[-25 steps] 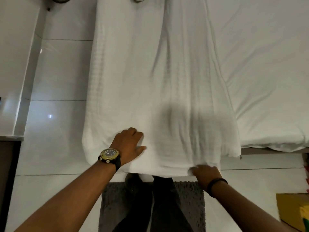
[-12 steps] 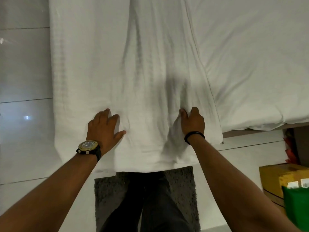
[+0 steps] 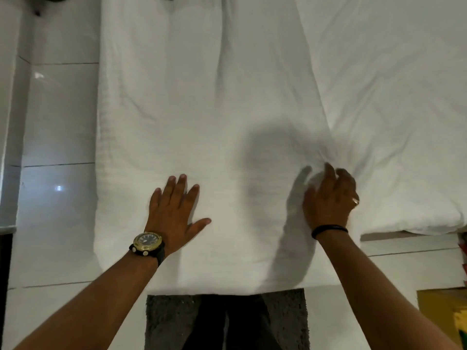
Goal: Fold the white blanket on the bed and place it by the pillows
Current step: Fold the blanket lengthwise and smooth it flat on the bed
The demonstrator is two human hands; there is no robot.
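The white blanket [image 3: 207,117] lies as a long folded strip running away from me, its near end hanging over the bed's edge in front of my legs. My left hand [image 3: 174,210], with a gold watch on the wrist, rests flat on the blanket with fingers spread. My right hand [image 3: 328,198], with a black band on the wrist, is on the blanket's right edge where it meets the bed sheet [image 3: 391,97]; its fingers are slightly curled and blurred. No pillows are in view.
White floor tiles [image 3: 58,122] lie to the left of the bed. A dark grey rug [image 3: 166,322] sits under my feet. A yellow box [image 3: 442,314] stands at the lower right on the floor.
Both hands have slid forward over the blanket. The right hand has moved outward to the blanket's right edge, and the left hand's fingers have spread flat.
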